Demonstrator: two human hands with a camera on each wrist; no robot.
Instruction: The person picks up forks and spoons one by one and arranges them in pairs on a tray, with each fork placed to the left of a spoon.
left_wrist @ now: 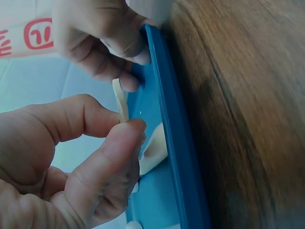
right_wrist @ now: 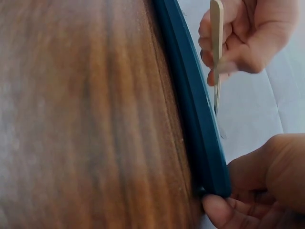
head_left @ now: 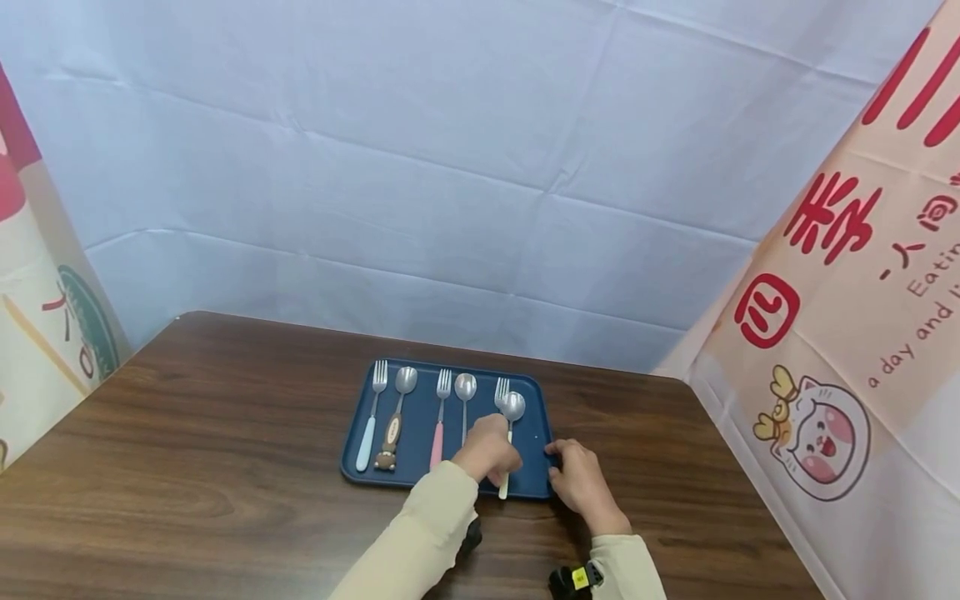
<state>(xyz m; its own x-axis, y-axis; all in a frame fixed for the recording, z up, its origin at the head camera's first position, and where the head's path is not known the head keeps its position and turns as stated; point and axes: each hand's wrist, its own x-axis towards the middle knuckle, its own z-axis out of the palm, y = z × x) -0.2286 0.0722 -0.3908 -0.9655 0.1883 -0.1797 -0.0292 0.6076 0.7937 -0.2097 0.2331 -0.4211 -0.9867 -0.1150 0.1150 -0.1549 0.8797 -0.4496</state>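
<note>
My left hand (head_left: 489,450) pinches the cream handle of a spoon (head_left: 513,406) between thumb and fingers at the right part of a blue tray (head_left: 534,433). The spoon's bowl overlaps a fork (head_left: 502,388) lying beneath or beside it. In the left wrist view, the pinched spoon handle (left_wrist: 120,98) stands tilted above the tray, with another pale handle (left_wrist: 157,149) lying inside. My right hand (head_left: 581,482) holds the tray's right edge near the front corner; in the right wrist view, thumb and fingers of the right hand (right_wrist: 267,186) sit around that corner.
Further left on the tray lie a light blue fork (head_left: 366,446), a brown bear-handled spoon (head_left: 392,430), a pink fork (head_left: 437,442) and a spoon (head_left: 465,387) partly hidden by my left hand. A brown wooden table (head_left: 210,442) carries the tray; a white cloth (head_left: 420,208) hangs behind.
</note>
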